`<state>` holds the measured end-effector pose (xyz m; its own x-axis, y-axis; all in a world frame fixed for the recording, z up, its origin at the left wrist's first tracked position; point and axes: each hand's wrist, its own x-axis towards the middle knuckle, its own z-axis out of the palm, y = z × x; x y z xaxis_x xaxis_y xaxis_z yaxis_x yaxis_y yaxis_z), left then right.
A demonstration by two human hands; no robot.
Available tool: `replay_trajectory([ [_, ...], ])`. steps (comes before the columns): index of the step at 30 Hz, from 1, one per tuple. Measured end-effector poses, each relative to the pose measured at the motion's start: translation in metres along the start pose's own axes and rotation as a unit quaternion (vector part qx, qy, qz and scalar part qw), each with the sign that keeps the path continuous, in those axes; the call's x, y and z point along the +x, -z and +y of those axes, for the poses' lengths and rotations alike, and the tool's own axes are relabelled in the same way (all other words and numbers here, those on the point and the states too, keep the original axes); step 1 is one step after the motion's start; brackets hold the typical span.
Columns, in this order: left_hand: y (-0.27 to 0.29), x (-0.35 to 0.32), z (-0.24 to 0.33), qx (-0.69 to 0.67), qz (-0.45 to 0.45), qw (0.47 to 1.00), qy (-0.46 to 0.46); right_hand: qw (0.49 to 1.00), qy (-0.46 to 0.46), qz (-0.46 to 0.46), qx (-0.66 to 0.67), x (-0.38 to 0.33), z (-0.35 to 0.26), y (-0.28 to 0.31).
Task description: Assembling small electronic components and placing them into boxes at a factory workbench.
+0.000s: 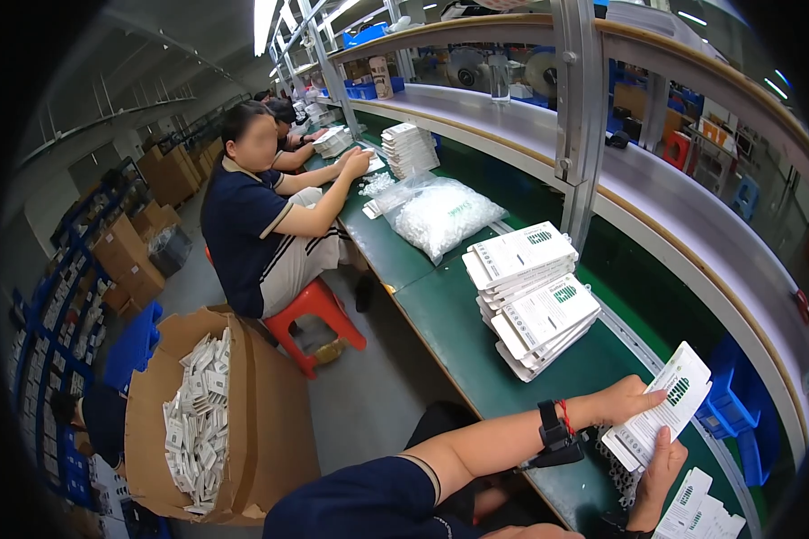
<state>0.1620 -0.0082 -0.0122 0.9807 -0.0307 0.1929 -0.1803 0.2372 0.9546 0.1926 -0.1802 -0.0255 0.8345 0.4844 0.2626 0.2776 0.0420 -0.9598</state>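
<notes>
My left hand [622,400] and my right hand [661,467] both hold a small stack of white flat packages with a green mark [661,418] over the green workbench [449,332] at the lower right. The left hand grips the stack's upper left edge, the right hand holds it from below. A black band sits on my left wrist. Two more white packages [697,514] lie by my right hand. A tall pile of the same white packages [530,296] stands on the bench to the left of my hands.
A clear bag of small white parts [440,216] lies further along the bench. A seated person in a dark shirt [252,216] works there on a red stool [319,314]. An open cardboard box of white packages [202,418] stands on the floor at left. A metal post [584,117] carries shelves.
</notes>
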Motion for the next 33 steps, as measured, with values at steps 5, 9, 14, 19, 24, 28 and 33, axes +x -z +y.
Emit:
replay_trajectory([
  [5,0.001,-0.001,0.005,-0.025,-0.012,1.000,0.002,0.998,-0.012,-0.051,-0.018,0.001,0.003,0.013],
  [9,0.006,-0.003,0.004,0.116,-0.100,0.987,0.049,0.990,-0.045,0.048,0.127,0.008,-0.013,0.015],
  [14,0.011,-0.002,0.006,0.265,-0.101,0.959,0.007,0.993,-0.086,0.068,0.039,0.010,-0.001,0.025],
  [19,0.012,-0.002,0.003,0.448,0.083,0.881,-0.129,0.989,-0.104,0.107,0.019,0.012,0.013,0.024],
  [24,0.002,-0.007,0.011,0.512,0.065,0.827,-0.224,0.981,-0.103,0.083,0.140,0.006,-0.001,-0.009],
  [28,0.003,-0.009,0.013,0.562,0.059,0.797,-0.214,0.995,-0.088,0.019,0.032,0.003,-0.003,-0.012],
  [33,0.002,-0.009,0.011,0.519,0.037,0.825,-0.222,0.990,-0.113,-0.083,-0.024,-0.002,0.002,-0.012],
])
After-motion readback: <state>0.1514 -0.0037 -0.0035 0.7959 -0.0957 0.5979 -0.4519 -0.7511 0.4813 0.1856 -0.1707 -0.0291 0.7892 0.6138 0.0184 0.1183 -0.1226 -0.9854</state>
